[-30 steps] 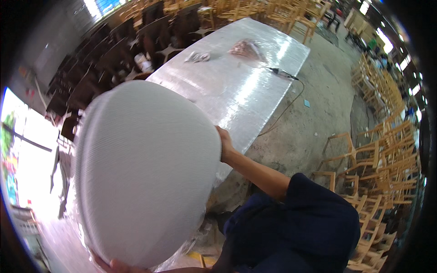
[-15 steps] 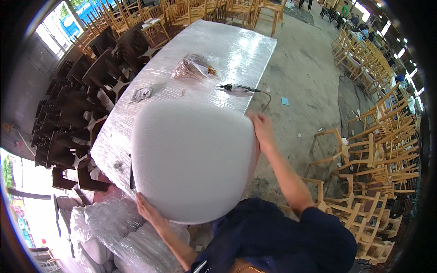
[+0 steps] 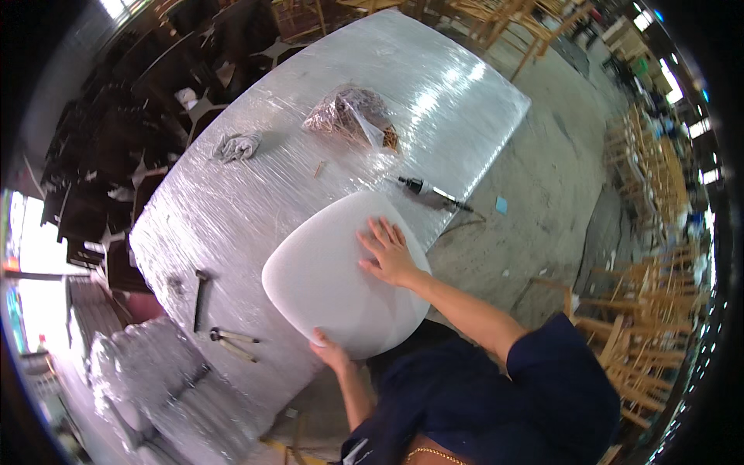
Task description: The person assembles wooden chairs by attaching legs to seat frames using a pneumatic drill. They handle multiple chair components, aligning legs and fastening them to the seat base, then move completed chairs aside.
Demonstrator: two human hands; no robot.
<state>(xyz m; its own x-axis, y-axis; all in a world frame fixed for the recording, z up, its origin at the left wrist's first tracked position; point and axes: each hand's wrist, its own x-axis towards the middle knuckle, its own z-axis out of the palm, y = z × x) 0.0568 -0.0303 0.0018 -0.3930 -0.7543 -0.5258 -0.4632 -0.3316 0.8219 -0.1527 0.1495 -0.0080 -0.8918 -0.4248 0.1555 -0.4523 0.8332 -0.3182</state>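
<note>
A pale grey-white padded chair seat (image 3: pixel 329 267) rests at the near right edge of a table wrapped in clear film (image 3: pixel 271 209). My right hand (image 3: pixel 391 256) lies on top of the seat with its fingers spread flat. At the seat's near edge my left hand (image 3: pixel 332 353) grips the rim, its fingers partly hidden beneath. Just beyond the seat lies a corded electric screwdriver (image 3: pixel 430 191). To the left of the seat are a hammer (image 3: pixel 200 298) and a pair of pincers (image 3: pixel 232 342).
A clear bag of thin brownish pieces (image 3: pixel 353 116) and a crumpled grey cloth (image 3: pixel 236 146) lie farther back on the table. Film-wrapped grey cushions (image 3: pixel 170 387) stand at the near left. Dark chair frames (image 3: pixel 116 155) stack along the left, wooden chairs (image 3: pixel 628 333) along the right.
The seat has come lower and closer to me, tilting away from level view. My right hand has gone from its right edge onto its top. The hammer and pincers now show.
</note>
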